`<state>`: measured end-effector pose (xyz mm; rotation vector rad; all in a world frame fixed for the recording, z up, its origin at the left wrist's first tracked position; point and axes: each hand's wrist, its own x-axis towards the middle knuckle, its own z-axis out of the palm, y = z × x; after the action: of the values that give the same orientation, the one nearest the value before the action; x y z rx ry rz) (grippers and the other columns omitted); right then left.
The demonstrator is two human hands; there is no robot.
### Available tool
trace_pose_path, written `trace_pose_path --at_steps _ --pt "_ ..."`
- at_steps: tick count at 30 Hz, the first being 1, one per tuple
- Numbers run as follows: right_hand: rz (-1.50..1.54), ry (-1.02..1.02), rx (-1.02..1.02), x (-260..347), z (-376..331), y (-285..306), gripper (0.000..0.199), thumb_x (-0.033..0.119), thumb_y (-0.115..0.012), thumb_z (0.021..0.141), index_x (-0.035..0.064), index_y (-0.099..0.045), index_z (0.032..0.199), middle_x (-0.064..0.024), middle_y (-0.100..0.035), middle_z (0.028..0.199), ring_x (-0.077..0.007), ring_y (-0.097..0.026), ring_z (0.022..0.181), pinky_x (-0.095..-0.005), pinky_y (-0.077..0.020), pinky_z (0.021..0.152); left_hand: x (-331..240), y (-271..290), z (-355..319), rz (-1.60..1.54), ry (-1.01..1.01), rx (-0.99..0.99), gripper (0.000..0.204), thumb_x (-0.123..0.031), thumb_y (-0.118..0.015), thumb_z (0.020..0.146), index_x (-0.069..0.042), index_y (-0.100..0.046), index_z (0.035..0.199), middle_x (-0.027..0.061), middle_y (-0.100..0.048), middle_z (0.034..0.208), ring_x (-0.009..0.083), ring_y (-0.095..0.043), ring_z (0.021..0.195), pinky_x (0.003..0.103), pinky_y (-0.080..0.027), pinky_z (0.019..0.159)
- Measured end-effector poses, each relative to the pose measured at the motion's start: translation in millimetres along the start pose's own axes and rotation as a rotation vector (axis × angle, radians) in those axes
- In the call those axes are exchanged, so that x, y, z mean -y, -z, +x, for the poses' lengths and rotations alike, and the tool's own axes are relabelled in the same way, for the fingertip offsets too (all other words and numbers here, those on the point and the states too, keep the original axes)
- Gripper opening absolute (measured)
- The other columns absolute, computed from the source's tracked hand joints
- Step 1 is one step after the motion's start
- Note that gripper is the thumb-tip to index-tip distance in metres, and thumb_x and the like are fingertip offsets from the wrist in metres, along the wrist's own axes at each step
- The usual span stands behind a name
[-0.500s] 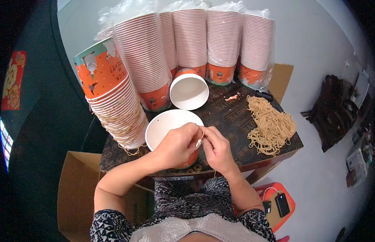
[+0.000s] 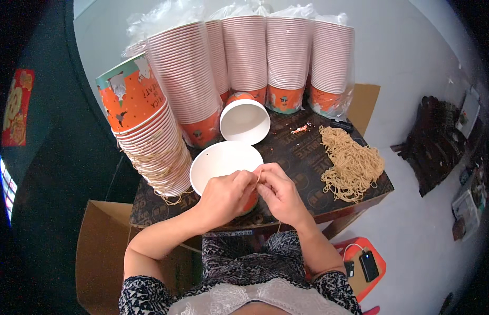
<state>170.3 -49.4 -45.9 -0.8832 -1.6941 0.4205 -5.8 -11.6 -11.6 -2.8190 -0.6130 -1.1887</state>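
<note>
Head view shows the left hand (image 2: 223,197) and right hand (image 2: 278,194) meeting at the near rim of a white paper cup (image 2: 220,160) on the table (image 2: 307,152). Fingers (image 2: 255,178) of both hands are pinched together on a thin string (image 2: 259,176) at that rim, with a string pile (image 2: 349,163) lying well to the right.

A cup (image 2: 223,167) sits just behind the fingers (image 2: 253,181); cup stacks (image 2: 244,58) stand farther back, a string pile (image 2: 349,163) right.

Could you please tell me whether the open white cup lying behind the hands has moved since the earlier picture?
No. The white cup lies in the same spot against the cup stacks.
</note>
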Motion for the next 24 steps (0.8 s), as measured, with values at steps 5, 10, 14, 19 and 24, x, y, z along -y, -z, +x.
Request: trace_pose_path --at_steps 5,10,14,19,24 --pt "0.02 -0.039 -0.146 3 -6 -5 0.009 -0.008 -0.061 0.084 -0.003 -0.058 0.091 -0.0102 -0.056 0.109 -0.01 -0.054 0.075 -0.0241 -0.0458 0.068 -2 7 3 -0.154 0.159 0.067 0.013 -0.006 -0.066 0.085 -0.002 -0.055 0.091 0.0182 -0.065 0.073 0.0357 -0.066 0.065 0.041 -0.052 0.055" --pt "-0.212 0.146 -0.249 5 -14 -15 0.01 -0.009 -0.063 0.082 -0.0017 -0.058 0.087 -0.0146 -0.052 0.109 -0.0188 -0.057 0.078 -0.0283 -0.0476 0.069 12 5 5 -0.432 0.354 0.186 0.009 -0.003 -0.064 0.086 0.0 -0.056 0.087 0.0123 -0.066 0.07 0.0206 -0.066 0.062 0.033 -0.051 0.057" --pt "-0.368 0.298 -0.187 3 -30 -14 0.011 -0.01 -0.062 0.08 -0.0036 -0.057 0.086 -0.0191 -0.049 0.109 -0.0252 -0.058 0.079 -0.0333 -0.0487 0.069 12 12 16 -0.595 0.679 0.206 0.01 -0.004 -0.061 0.087 0.002 -0.055 0.083 0.0112 -0.064 0.066 0.0154 -0.063 0.061 0.031 -0.049 0.056" --pt "-0.446 0.344 -0.151 -2 -35 -15 0.014 -0.01 -0.064 0.078 -0.0029 -0.06 0.089 -0.0163 -0.051 0.109 -0.0237 -0.059 0.072 -0.0341 -0.0497 0.065 16 2 12 -0.558 0.658 0.187 0.008 -0.003 -0.06 0.087 0.003 -0.055 0.084 0.0129 -0.064 0.066 0.0176 -0.064 0.06 0.033 -0.049 0.055" --pt "-0.51 0.453 -0.292 -2 -27 -13 0.018 -0.008 -0.067 0.076 0.0003 -0.061 0.091 -0.0116 -0.06 0.089 -0.0245 -0.061 0.069 -0.0337 -0.0495 0.059 12 4 11 -0.179 0.327 0.136 0.008 -0.005 -0.064 0.084 -0.001 -0.057 0.088 0.0163 -0.065 0.072 0.0347 -0.065 0.066 0.039 -0.051 0.059"
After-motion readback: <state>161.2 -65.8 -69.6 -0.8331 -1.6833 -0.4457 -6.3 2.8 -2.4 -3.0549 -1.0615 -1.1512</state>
